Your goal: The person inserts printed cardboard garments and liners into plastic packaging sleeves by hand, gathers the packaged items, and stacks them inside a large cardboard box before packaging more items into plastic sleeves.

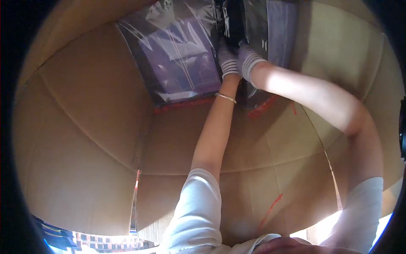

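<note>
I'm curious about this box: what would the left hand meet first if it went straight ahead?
The left hand would probably meet the dark shiny plastic just ahead; depth is unclear, so they may be touching.

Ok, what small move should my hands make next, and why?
Probably press gently along the dark strip: the gloved left hand and right hand are both at it, between the left purple pack and right purple pack, and it looks creased.
</note>
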A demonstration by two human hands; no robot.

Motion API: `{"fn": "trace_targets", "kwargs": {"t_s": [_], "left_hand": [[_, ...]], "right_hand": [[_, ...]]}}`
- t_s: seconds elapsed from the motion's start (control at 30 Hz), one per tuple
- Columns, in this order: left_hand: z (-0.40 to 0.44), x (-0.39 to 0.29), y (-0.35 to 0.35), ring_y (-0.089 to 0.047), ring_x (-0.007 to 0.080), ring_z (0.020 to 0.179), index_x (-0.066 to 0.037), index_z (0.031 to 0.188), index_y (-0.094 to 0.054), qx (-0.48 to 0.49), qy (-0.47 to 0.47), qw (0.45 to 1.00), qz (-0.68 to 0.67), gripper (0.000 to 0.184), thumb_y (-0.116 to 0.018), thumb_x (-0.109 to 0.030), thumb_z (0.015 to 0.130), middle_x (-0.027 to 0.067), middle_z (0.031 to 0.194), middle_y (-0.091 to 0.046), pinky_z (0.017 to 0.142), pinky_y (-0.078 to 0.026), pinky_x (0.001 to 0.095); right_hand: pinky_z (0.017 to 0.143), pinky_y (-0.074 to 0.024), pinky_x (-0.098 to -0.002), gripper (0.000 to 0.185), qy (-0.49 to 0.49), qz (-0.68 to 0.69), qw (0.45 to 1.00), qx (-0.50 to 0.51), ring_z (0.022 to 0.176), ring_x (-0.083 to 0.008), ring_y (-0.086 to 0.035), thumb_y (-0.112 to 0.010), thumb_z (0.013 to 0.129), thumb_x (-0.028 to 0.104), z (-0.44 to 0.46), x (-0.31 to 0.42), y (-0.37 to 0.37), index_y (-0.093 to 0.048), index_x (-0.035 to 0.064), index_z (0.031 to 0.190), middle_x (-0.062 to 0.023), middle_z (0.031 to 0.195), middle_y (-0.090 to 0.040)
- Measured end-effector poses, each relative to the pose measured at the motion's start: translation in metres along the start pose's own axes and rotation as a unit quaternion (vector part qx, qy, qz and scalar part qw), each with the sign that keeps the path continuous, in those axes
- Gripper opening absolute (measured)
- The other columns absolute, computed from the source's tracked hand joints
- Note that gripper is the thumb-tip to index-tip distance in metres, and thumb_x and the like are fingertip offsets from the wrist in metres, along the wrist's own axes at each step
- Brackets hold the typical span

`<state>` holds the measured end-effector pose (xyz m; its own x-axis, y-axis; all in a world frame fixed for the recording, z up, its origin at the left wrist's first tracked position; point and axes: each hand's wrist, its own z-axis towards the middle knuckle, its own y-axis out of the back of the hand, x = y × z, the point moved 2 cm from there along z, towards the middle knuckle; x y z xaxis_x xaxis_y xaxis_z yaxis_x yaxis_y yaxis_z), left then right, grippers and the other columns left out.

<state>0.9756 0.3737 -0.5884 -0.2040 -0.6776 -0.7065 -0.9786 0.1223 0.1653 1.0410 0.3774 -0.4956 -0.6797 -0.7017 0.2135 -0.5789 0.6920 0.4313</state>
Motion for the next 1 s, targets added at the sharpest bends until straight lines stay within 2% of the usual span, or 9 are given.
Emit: {"fn": "trace_targets", "kwargs": {"t_s": [0.1, 0.2, 0.27, 0.33, 0.43, 0.63, 0.7, 0.87, 1.0], "left_hand": [[0.004, 0.000, 0.000, -0.053, 0.0374, 0.101, 0.003, 0.110, -0.050, 0.075, -0.033, 0.935, 0.345, 0.041, -0.050, -0.028, 0.083, 0.0246, 0.110, -0.054, 0.085, -0.043, 0.0389], [-0.009, -0.001, 0.009, -0.051, 0.0397, 0.102, 0.002, 0.111, -0.049, 0.039, 0.009, 0.922, 0.385, 0.043, -0.051, -0.030, 0.082, 0.0259, 0.111, -0.053, 0.085, -0.042, 0.0416], [0.032, 0.077, 0.006, -0.053, 0.0377, 0.101, 0.001, 0.112, -0.049, 0.073, 0.019, 0.970, 0.231, 0.043, -0.051, -0.029, 0.081, 0.0257, 0.110, -0.053, 0.085, -0.043, 0.0411], [0.054, 0.117, 0.005, -0.054, 0.0366, 0.100, 0.000, 0.113, -0.049, 0.132, 0.014, 0.982, 0.134, 0.042, -0.051, -0.028, 0.081, 0.0258, 0.110, -0.054, 0.084, -0.043, 0.0408], [0.024, 0.062, 0.009, -0.053, 0.0369, 0.100, 0.000, 0.113, -0.049, 0.183, 0.108, 0.976, 0.047, 0.042, -0.050, -0.028, 0.081, 0.0259, 0.110, -0.053, 0.085, -0.042, 0.0408], [0.041, 0.067, 0.005, -0.052, 0.0375, 0.101, -0.001, 0.113, -0.050, 0.214, 0.150, 0.965, -0.023, 0.042, -0.049, -0.028, 0.082, 0.0260, 0.111, -0.052, 0.086, -0.042, 0.0408], [0.039, 0.062, 0.013, -0.052, 0.0377, 0.101, -0.001, 0.113, -0.050, 0.203, 0.158, 0.966, -0.033, 0.042, -0.049, -0.028, 0.082, 0.0261, 0.111, -0.052, 0.087, -0.041, 0.0408], [0.026, 0.047, 0.046, -0.051, 0.0383, 0.102, -0.001, 0.114, -0.050, 0.176, 0.194, 0.962, -0.078, 0.041, -0.048, -0.028, 0.082, 0.0262, 0.112, -0.051, 0.088, -0.041, 0.0408], [0.052, 0.047, 0.051, -0.051, 0.0387, 0.102, -0.002, 0.114, -0.050, 0.177, 0.206, 0.958, -0.089, 0.041, -0.047, -0.028, 0.083, 0.0263, 0.113, -0.051, 0.089, -0.040, 0.0409]], "right_hand": [[0.090, -0.0338, -0.0326, 0.038, 0.002, 0.003, 1.000, 0.012, 0.106, -0.0228, -0.048, -0.032, 0.089, 0.032, -0.008, 0.002, 0.002, -0.049, 0.0080, 0.113, -0.0081, 0.115, -0.052], [0.089, -0.0348, -0.0322, 0.035, 0.003, 0.006, 1.000, 0.015, 0.104, -0.0224, -0.049, -0.033, 0.089, 0.030, -0.012, 0.004, 0.008, -0.051, 0.0082, 0.110, -0.0081, 0.112, -0.053], [0.088, -0.0355, -0.0319, 0.033, 0.002, 0.009, 1.000, 0.014, 0.103, -0.0221, -0.050, -0.034, 0.088, 0.029, -0.013, 0.004, 0.011, -0.052, 0.0082, 0.108, -0.0082, 0.111, -0.054], [0.087, -0.0362, -0.0316, 0.032, 0.004, 0.011, 1.000, 0.007, 0.101, -0.0219, -0.050, -0.034, 0.088, 0.027, -0.013, 0.004, 0.014, -0.053, 0.0083, 0.106, -0.0082, 0.109, -0.055], [0.085, -0.0372, -0.0311, 0.030, 0.010, 0.016, 1.000, -0.002, 0.099, -0.0215, -0.051, -0.035, 0.088, 0.025, -0.009, 0.001, 0.020, -0.055, 0.0084, 0.103, -0.0083, 0.107, -0.056], [0.082, -0.0392, -0.0302, 0.027, 0.029, 0.044, 0.997, -0.055, 0.095, -0.0207, -0.054, -0.037, 0.088, 0.022, 0.005, -0.014, 0.036, -0.059, 0.0087, 0.097, -0.0084, 0.101, -0.058], [0.089, -0.0374, -0.0383, 0.024, 0.014, 0.310, 0.951, 0.008, 0.098, -0.0240, -0.055, -0.050, 0.083, 0.023, 0.083, -0.006, 0.010, -0.063, 0.0084, 0.096, -0.0092, 0.102, -0.061], [0.088, -0.0393, -0.0374, 0.022, -0.048, 0.311, 0.929, -0.194, 0.093, -0.0254, -0.058, -0.051, 0.080, 0.018, 0.063, 0.006, 0.016, -0.065, 0.0099, 0.095, -0.0102, 0.096, -0.063], [0.088, -0.0408, -0.0367, 0.022, -0.105, 0.315, 0.910, -0.250, 0.089, -0.0265, -0.061, -0.052, 0.077, 0.014, 0.101, -0.011, 0.024, -0.066, 0.0111, 0.093, -0.0110, 0.092, -0.064]]}}
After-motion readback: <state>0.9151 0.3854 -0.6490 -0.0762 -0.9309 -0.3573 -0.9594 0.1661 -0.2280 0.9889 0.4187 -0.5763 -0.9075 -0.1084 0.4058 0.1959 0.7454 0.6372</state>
